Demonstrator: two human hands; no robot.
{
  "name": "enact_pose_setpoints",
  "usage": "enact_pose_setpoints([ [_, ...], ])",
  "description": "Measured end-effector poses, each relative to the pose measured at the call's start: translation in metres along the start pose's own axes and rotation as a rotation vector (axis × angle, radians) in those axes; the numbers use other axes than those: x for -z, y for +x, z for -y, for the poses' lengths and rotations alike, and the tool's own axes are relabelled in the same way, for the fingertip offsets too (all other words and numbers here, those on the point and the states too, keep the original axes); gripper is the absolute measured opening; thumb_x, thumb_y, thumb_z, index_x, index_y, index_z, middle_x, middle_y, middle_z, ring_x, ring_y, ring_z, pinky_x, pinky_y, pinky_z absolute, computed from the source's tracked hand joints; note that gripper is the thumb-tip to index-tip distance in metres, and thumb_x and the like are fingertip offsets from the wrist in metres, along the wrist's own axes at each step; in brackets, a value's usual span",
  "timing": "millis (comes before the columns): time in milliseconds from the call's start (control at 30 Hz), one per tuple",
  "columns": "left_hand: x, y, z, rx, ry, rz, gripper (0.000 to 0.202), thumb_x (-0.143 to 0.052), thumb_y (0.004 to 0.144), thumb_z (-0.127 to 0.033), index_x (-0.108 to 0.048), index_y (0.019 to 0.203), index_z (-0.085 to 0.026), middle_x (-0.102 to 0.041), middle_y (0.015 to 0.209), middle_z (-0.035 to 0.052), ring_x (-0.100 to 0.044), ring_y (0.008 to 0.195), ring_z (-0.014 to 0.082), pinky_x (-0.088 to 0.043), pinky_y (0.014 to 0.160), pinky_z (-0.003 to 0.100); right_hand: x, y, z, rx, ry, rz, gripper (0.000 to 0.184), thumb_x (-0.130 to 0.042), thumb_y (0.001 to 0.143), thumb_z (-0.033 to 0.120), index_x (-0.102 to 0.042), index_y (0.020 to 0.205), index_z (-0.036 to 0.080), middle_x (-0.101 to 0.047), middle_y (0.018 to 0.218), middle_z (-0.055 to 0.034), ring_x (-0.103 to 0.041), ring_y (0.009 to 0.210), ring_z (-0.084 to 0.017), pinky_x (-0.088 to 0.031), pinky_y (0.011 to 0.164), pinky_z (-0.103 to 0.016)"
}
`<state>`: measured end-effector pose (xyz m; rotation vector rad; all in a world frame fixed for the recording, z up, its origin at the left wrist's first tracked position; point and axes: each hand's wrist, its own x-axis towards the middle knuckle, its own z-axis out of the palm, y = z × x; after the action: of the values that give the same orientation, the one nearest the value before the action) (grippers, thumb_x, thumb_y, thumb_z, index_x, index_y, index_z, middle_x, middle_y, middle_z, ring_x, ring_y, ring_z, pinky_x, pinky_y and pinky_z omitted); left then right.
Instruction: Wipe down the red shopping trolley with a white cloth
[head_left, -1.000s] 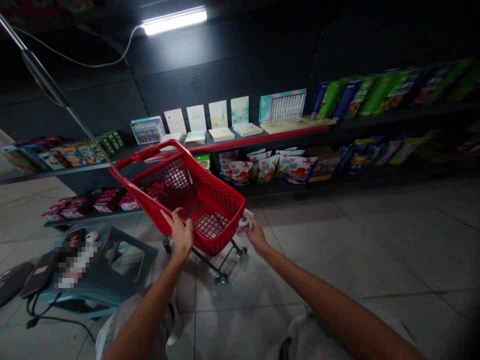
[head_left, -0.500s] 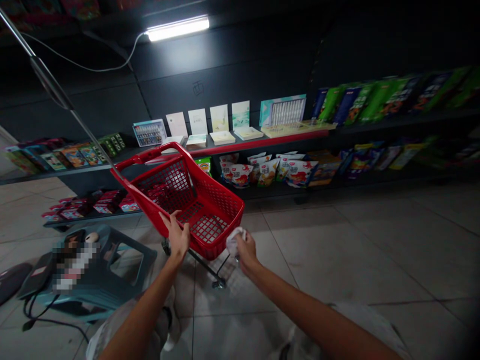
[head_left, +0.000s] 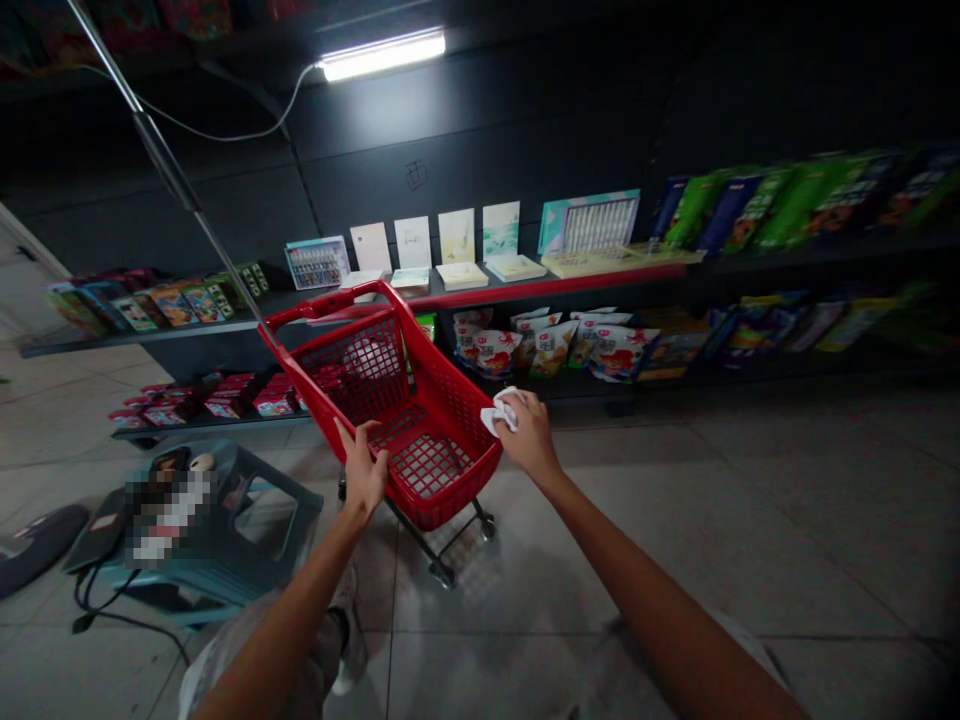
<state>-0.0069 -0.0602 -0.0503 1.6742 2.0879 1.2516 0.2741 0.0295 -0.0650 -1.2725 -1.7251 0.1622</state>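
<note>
A small red plastic shopping cart (head_left: 442, 508) with lattice sides stands on the tiles in front of me. My left hand (head_left: 365, 478) is closed over the cart's near side rim, with its forefinger stretched along the edge. At the far front corner, my right hand (head_left: 534, 442) pinches a crumpled white cloth (head_left: 501, 410) against the rim. The cart's basket shows its bare grid floor. Its handle (head_left: 322, 305) points toward the shelves at the left.
A grey-blue plastic stool (head_left: 262, 470) with a blurred device and cables on it stands at the left. Behind the cart runs a shelf (head_left: 487, 297) with books and boxes; snack bags (head_left: 555, 345) fill the lower shelf. A metal pole (head_left: 165, 170) rises near the handle.
My right hand has moved up and away with the white cloth, from the cart's near front corner to its far one. My left hand stays on the rim. The view has shifted slightly.
</note>
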Motion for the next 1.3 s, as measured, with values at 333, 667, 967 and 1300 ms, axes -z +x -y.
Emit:
enact_pose_setpoints([
  [333,0.013,0.007,0.020,-0.190,-0.069,0.067,0.054,-0.048,0.074,-0.021,-0.057,0.128,-0.018,-0.025,0.166,0.0109,-0.016,0.158,0.0304,-0.026,0.125,0.049,-0.001,0.004,0.004,0.109,0.016,0.146,0.038,-0.058,0.077,0.013,-0.069,0.112,0.020,-0.062,0.124,-0.0122,-0.058,0.112,-0.030,-0.047,0.103,-0.045],
  [667,0.023,0.035,0.016,0.018,-0.253,0.165,0.063,-0.049,0.061,-0.014,-0.066,0.121,-0.021,-0.041,0.160,0.0027,-0.040,0.148,0.0274,-0.033,0.124,0.043,-0.004,0.010,0.026,0.164,-0.001,0.092,0.041,-0.055,0.083,0.016,-0.068,0.121,0.023,-0.054,0.143,-0.0119,-0.053,0.128,-0.031,-0.045,0.113,-0.052],
  [967,0.026,0.038,0.015,-0.022,-0.192,0.245,0.053,-0.048,0.060,-0.010,-0.069,0.106,-0.023,-0.052,0.152,0.0009,-0.056,0.132,0.0259,-0.044,0.114,0.040,-0.033,0.071,0.000,0.150,-0.032,0.152,0.046,-0.057,0.078,0.015,-0.066,0.123,0.016,-0.054,0.137,-0.0149,-0.055,0.125,-0.028,-0.045,0.114,-0.045],
  [1300,0.059,0.032,0.007,-0.111,0.103,0.490,0.042,-0.052,0.071,-0.017,-0.069,0.106,-0.031,-0.066,0.130,0.0021,-0.066,0.114,0.0282,-0.049,0.101,0.040,-0.054,0.164,-0.009,0.044,-0.161,0.008,0.049,-0.057,0.078,0.012,-0.063,0.127,0.016,-0.049,0.140,-0.0159,-0.052,0.126,-0.030,-0.045,0.111,-0.045],
])
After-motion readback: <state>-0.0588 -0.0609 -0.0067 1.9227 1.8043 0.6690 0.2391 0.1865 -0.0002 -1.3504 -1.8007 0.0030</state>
